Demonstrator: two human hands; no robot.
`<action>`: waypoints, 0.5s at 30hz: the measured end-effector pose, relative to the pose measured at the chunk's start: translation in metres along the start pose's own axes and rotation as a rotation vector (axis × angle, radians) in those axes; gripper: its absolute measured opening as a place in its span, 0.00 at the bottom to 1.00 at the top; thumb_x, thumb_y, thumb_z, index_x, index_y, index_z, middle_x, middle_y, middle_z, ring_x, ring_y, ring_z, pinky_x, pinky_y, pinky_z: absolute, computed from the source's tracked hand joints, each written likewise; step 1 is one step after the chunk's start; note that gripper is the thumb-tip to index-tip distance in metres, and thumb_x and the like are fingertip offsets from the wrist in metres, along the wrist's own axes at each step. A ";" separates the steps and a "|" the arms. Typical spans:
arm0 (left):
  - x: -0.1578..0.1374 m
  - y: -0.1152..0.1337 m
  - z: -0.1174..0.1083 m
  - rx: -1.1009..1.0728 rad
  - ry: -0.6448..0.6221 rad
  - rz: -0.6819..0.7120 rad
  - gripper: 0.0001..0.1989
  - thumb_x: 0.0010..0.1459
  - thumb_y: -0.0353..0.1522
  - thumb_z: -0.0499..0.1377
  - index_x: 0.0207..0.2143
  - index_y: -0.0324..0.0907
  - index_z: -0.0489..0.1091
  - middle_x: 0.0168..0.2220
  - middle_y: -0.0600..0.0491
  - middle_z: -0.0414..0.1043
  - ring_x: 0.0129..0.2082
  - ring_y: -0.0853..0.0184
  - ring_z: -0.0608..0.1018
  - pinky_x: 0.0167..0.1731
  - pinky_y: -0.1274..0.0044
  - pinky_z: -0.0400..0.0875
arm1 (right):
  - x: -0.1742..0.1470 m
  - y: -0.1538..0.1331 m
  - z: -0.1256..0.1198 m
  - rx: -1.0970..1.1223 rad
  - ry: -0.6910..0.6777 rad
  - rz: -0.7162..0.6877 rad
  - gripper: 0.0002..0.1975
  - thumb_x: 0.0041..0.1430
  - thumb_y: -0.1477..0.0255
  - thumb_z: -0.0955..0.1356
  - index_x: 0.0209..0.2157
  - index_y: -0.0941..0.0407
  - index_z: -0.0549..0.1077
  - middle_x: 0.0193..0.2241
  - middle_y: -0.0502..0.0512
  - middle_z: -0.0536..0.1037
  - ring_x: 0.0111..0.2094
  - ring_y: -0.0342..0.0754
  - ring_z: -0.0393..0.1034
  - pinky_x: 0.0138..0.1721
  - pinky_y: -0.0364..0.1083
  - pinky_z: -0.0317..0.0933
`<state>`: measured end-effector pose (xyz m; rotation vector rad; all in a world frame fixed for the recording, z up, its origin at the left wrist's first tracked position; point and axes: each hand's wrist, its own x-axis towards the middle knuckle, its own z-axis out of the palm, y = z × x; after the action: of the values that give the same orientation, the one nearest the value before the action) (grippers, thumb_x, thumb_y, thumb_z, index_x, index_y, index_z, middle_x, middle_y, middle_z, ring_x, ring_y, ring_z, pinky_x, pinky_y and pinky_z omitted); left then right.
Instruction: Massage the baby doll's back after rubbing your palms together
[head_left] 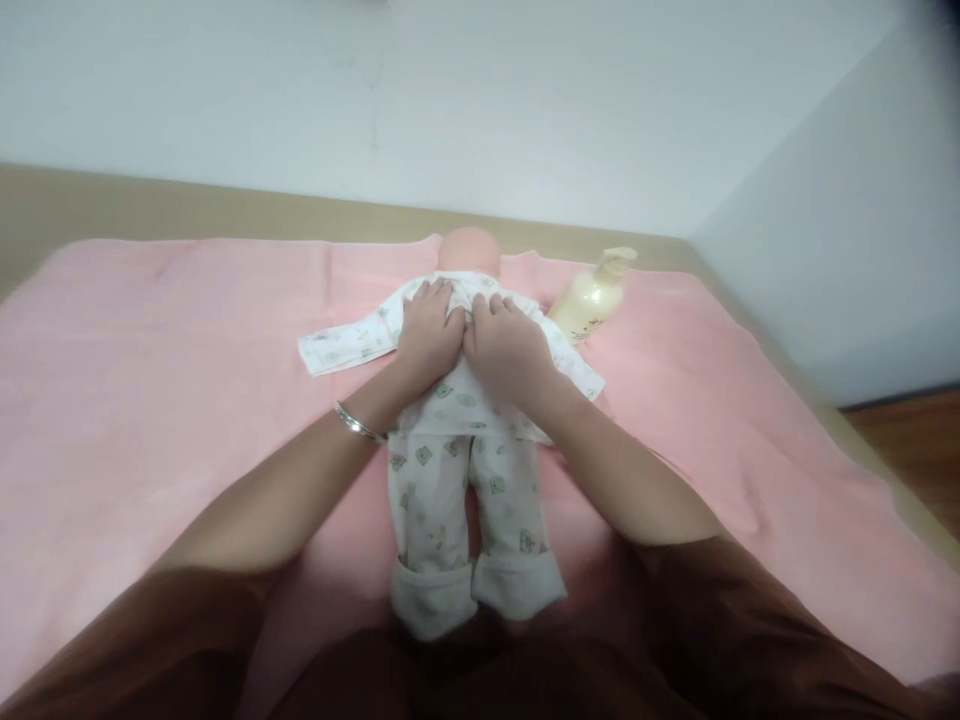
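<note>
Pink cloth (165, 330) spreads below a pale wall (525, 120); on it lies a doll (469, 248) in a printed top (454, 405). My left hand (429, 335) and right hand (511, 348) rest on that top, thumbs close together; whether they pinch fabric, I cannot tell. Beside one sleeve is a pump bottle (591, 297).

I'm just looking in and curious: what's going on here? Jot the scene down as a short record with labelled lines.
Main item: doll, lying with its head away from the person
Clothing: white printed top and trousers, cuffs turned up
Left hand: on the doll's upper body; bracelet at wrist
Right hand: on the upper body, beside the left
Surface: pink cloth
Nearby: pale yellow pump bottle, right of the doll
</note>
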<state>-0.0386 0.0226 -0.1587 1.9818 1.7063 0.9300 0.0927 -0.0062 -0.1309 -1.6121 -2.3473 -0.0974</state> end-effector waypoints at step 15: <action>-0.008 0.005 0.001 0.119 0.100 0.054 0.26 0.63 0.33 0.47 0.60 0.34 0.67 0.65 0.41 0.67 0.67 0.53 0.67 0.70 0.59 0.59 | 0.018 0.033 -0.014 0.269 0.093 -0.064 0.21 0.64 0.70 0.60 0.57 0.57 0.69 0.67 0.63 0.63 0.71 0.62 0.51 0.68 0.67 0.53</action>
<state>-0.0353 0.0142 -0.1579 2.0996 1.8086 0.9819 0.1202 0.0198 -0.1164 -1.3759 -2.2313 0.1232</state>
